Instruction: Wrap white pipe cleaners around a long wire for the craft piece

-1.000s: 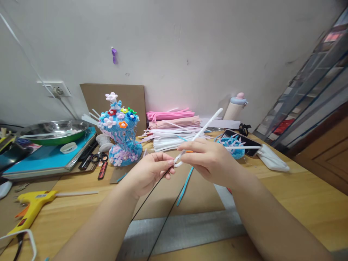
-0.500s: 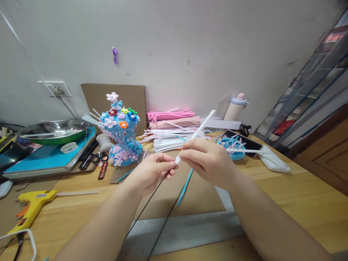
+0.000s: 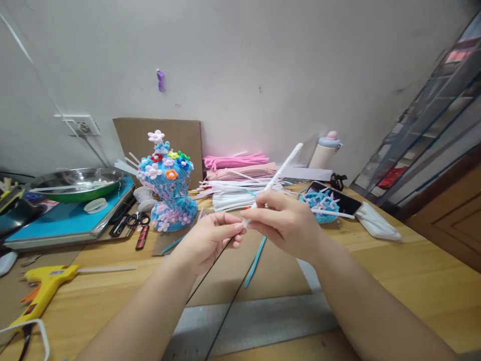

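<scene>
A white fuzzy pipe cleaner [image 3: 284,166] slants up and to the right from between my hands. My left hand [image 3: 216,238] is closed, its thumb and index finger pinching the small white twisted lower end. Close against it, my right hand [image 3: 287,218] is closed too, fingertips pinching the white pipe cleaner just above that end. Another white strand [image 3: 334,212] sticks out to the right behind my right hand; where it begins is hidden. Below the hands, a blue pipe cleaner [image 3: 256,263] lies on brown cardboard [image 3: 278,281]. Two thin dark cords run down past my left hand.
A blue flowered pipe-cleaner ornament [image 3: 165,180] stands at left beside scissors [image 3: 138,219]. Bundles of pink and white pipe cleaners [image 3: 236,160] lie behind. A yellow glue gun [image 3: 48,281] is at far left. To the right are a blue woven piece [image 3: 321,204], a phone [image 3: 347,203] and a bottle [image 3: 325,150].
My right fingers have shifted slightly left and down along the white pipe cleaner, closer to my left thumb. The strand at right has swung a little lower. My left hand keeps its pinch.
</scene>
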Motion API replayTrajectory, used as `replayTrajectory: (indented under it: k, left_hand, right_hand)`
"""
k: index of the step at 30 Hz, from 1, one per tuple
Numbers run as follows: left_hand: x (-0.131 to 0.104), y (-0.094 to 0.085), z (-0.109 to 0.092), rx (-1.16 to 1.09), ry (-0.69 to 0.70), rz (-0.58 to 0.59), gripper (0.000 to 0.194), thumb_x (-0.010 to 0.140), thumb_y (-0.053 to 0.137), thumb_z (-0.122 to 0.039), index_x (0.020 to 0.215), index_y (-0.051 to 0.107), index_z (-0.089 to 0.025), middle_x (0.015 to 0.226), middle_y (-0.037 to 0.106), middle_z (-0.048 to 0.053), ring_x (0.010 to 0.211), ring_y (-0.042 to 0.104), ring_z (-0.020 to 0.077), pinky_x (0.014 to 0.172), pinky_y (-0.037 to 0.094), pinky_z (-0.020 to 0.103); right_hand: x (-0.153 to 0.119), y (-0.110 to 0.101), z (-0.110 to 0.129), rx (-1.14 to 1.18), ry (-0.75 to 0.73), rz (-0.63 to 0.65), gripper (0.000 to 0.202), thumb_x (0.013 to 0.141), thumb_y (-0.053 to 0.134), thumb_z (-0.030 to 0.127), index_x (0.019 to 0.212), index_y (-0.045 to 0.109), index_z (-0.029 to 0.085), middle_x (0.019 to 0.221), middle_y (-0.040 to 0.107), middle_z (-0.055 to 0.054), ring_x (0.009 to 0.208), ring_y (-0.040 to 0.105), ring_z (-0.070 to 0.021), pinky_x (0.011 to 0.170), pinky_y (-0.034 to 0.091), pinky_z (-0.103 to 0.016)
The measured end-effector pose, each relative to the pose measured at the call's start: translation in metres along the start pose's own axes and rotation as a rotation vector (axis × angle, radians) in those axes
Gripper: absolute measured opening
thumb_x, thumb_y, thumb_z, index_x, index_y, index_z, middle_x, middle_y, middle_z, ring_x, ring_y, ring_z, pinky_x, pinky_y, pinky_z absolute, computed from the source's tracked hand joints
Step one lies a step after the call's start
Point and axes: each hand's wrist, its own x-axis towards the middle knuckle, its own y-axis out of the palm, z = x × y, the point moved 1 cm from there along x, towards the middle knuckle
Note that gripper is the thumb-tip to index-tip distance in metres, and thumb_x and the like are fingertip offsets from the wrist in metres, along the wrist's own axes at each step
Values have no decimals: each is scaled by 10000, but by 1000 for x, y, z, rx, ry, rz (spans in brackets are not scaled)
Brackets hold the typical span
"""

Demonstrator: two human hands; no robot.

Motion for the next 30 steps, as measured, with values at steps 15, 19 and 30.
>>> replayTrajectory:
  k: [15,19,30]
  left_hand:
    - [0,2,1,76,170,-71,228,624,805,-230,696,613,-131,628,643,-11,523,561,68,496,444,178]
    - [-1,3,0,44,102,-23,215,655,786,-216,714,601,-125,648,642,-4,531,557,57,497,442,157]
    - [1,1,2,79,25,38,134,738,718,-211,754,620,-122,696,634,15,463,438,7,379,251,93]
  right_hand:
    - [3,-2,5,68,31,-36,156,913,513,237,846,652,213,803,637,-32,749,576,-166,677,408,-282]
    - [1,-1,5,30,38,-38,159,914,515,250,999,641,206,856,663,-46,787,595,-179,693,417,-284]
    - [-1,-1,1,-6,81,59,183,916,517,238,1023,665,233,870,711,-19,799,628,-166,686,392,-269]
